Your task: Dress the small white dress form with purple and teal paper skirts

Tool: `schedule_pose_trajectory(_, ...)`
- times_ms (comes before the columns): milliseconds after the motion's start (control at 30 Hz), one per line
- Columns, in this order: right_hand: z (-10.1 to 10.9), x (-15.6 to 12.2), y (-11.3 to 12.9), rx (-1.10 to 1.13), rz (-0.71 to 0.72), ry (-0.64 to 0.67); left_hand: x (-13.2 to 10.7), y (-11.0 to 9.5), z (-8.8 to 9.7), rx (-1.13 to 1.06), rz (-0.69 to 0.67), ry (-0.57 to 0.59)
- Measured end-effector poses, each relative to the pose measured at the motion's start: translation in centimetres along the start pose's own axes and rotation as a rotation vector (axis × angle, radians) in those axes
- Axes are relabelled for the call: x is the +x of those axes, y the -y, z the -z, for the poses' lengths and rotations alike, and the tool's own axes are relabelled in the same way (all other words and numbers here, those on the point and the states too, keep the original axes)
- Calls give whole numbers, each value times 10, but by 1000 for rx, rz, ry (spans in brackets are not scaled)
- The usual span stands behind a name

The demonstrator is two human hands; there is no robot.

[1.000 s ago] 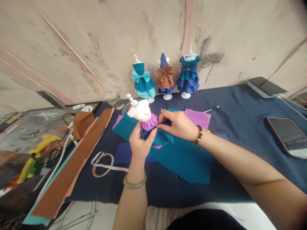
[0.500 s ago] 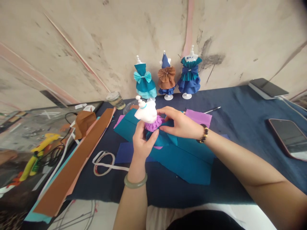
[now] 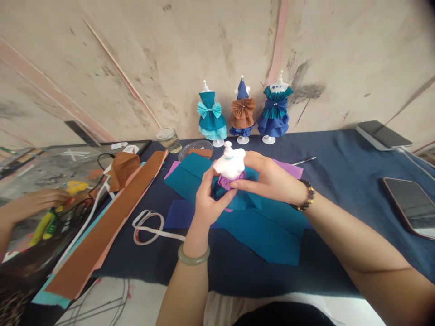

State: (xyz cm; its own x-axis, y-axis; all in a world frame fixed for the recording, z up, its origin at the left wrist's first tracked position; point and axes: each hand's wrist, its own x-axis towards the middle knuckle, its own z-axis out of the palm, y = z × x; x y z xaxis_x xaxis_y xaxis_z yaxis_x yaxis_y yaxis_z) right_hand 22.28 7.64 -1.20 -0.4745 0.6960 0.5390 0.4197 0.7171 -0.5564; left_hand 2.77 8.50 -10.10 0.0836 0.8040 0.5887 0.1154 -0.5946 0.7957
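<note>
Between my two hands is a small white dress form (image 3: 231, 164) with a knobbed neck and a gathered purple band (image 3: 228, 182) round its waist. My left hand (image 3: 212, 194) is closed around its left side, thumb at the purple band. From the right, my right hand (image 3: 268, 176) grips it too, its thumb pressed on the band and its other fingers behind the form. Dark teal fabric (image 3: 246, 199) hangs below the band, partly hidden by my hands. Underneath lies a larger teal cloth piece (image 3: 268, 235) on the navy-covered table (image 3: 340, 181).
Three dressed mini forms, including a brown-and-blue one (image 3: 242, 113), stand by the wall. A tape roll (image 3: 148, 227), long brown strip (image 3: 112, 222), glass cup (image 3: 169, 139) and clear dish (image 3: 183, 151) lie leftward; a pen (image 3: 305, 160) and phone (image 3: 413, 203) rightward. Another person's hand (image 3: 50, 198) is at far left.
The dress form has turned more upright and moved right in view. My right thumb now lies across the purple band. Another person's hand has come in over the yellow tool at left.
</note>
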Motion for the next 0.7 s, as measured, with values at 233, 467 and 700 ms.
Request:
schedule_pose_trajectory(233,2,5,-21,324,-302,-296,7,3,7,-109,6,-180)
schedule_pose_trajectory(467,0,11,-47,648,-466,-607,6,-1,11,235,-14,-519)
schedule_pose_trajectory(700,-20,11,-48,674,-383,-705,4,3,9,422,-16,-286)
